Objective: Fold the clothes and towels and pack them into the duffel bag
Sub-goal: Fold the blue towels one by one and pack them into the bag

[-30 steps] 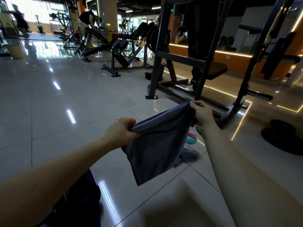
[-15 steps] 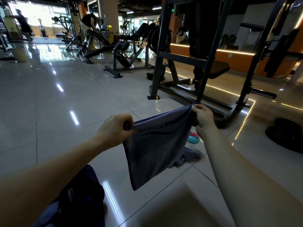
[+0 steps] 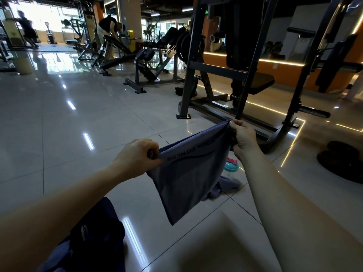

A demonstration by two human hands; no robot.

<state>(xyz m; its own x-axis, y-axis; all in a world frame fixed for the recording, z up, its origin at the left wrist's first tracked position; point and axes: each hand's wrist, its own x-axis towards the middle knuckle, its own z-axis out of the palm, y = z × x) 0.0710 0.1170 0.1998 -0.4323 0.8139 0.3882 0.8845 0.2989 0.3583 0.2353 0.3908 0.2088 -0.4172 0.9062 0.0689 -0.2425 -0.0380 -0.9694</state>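
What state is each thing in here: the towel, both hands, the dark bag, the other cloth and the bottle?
Towel: held up off the floor, hanging loose from its top edge.
Left hand: grips the towel's left top corner.
Right hand: pinches the right top corner.
Dark bag: on the floor, lower left; open or zipped cannot be told.
Crumpled cloth: unfolded on the floor behind the towel.
Bottle: on the floor, partly hidden, teal cap on.

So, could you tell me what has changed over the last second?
The top edge of the towel has been drawn slightly flatter, showing more of its lettered band. The left hand and right hand still pinch its top corners, and it still hangs above the floor.
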